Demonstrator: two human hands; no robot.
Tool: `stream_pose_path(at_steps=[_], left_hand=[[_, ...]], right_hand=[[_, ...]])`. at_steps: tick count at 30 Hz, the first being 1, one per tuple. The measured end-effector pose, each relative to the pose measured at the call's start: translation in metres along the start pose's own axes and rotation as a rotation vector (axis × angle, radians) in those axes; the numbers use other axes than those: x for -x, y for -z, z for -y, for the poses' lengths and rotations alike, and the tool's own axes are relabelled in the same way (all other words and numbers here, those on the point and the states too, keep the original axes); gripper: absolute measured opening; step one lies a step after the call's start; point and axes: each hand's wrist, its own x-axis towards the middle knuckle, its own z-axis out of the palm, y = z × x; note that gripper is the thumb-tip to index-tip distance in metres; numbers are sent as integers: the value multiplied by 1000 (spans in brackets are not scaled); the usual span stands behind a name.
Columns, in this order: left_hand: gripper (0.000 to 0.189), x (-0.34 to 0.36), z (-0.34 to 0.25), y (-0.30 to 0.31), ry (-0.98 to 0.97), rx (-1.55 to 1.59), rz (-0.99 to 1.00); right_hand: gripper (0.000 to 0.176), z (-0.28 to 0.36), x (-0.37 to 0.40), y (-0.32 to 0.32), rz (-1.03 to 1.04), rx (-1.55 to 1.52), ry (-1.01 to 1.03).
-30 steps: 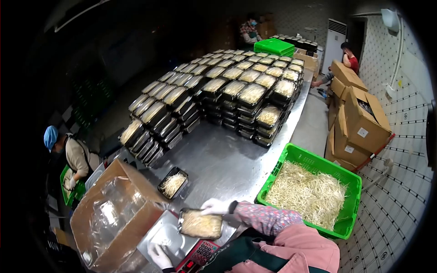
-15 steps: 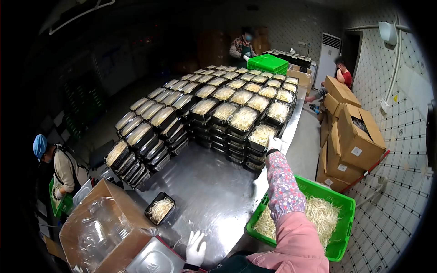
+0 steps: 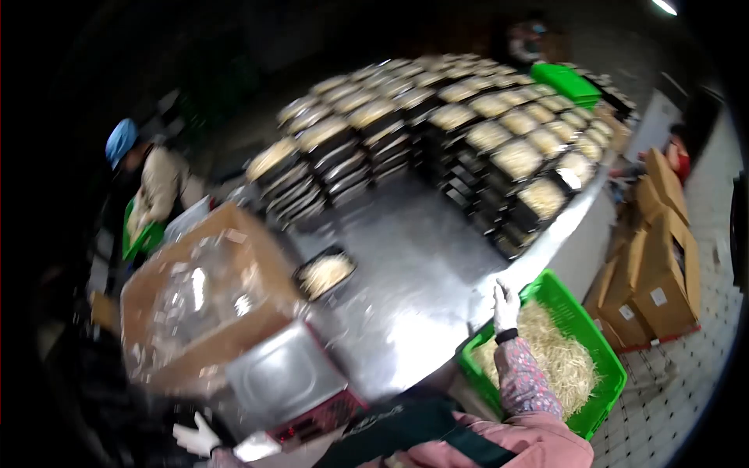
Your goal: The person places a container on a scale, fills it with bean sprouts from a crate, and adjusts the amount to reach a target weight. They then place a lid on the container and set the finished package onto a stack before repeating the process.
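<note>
My left hand, in a white glove, is low at the left beside the metal scale, its fingers spread and holding nothing. My right hand, also gloved, hovers by the table-side rim of a green crate with its fingers stretched out and blurred; I see nothing in it. Loose bean sprouts fill the crate. A black tray of sprouts lies on the steel table. Stacks of filled, lidded black trays cover the far part of the table.
Left of the scale stands an open cardboard box with clear plastic lids. Cardboard boxes are piled along the right wall. A co-worker in a blue cap is at the left. A green crate stands behind the tray stacks.
The view has swung left. My right hand has drawn back from the front tray stack to the green crate. My left hand has moved from the table's near edge to the scale's left side.
</note>
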Motion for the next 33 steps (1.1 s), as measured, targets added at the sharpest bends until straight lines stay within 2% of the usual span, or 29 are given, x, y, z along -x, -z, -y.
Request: stream_pose_path(at_steps=[1, 2, 3, 4, 5, 6, 8, 9, 12, 16, 19, 22, 24, 26, 28, 30, 32, 33], left_hand=[[77, 1, 3, 8, 41, -1, 127], [70, -24, 65, -65, -191, 79, -44], [65, -28, 76, -70, -284, 22, -38], [58, -28, 72, -66, -219, 80, 47], [47, -35, 76, -72, -128, 185, 114], [39, -38, 82, -69, -184, 293, 103], [30, -45, 99, -81, -144, 440, 57], [26, -51, 112, -91, -189, 542, 6], [21, -50, 109, -64, -28, 678, 34], [18, -59, 129, -61, 73, 902, 72], [21, -64, 121, -28, 71, 1005, -163], [22, -55, 77, 7, 57, 1157, -248], [21, -33, 13, 23, -88, 1415, -83], [23, 17, -69, 48, -274, 1554, 263], [23, 74, -133, 45, -759, 1324, 354], [23, 139, -191, 55, -1239, 1266, 699], [22, 207, -230, 38, -1441, 1124, 886], [21, 231, -249, 25, -1600, 990, 841]], right_hand=[[30, 3, 37, -11, 111, 70, 127], [32, -2, 65, -14, 254, 132, 145], [34, 20, 90, -16, 373, 400, 264], [36, 38, 110, -18, 482, 660, 409], [39, 32, 124, -24, 513, 726, 464], [41, 24, 133, -25, 540, 791, 527], [41, 12, 141, -29, 522, 997, 605], [40, -1, 135, -27, 539, 965, 589], [37, -17, 130, -26, 555, 954, 503], [35, -10, 135, -34, 589, 1083, 419], [33, -5, 136, -37, 560, 1089, 381], [32, 7, 143, -43, 519, 1034, 325], [30, 9, 148, -44, 450, 988, 388], [28, 23, 153, -42, 435, 893, 401], [28, 30, 152, -39, 429, 825, 348], [24, 27, 152, -32, 355, 729, 403], [18, 53, 173, -34, 268, 778, 758], [15, 65, 187, -37, 253, 816, 901]])
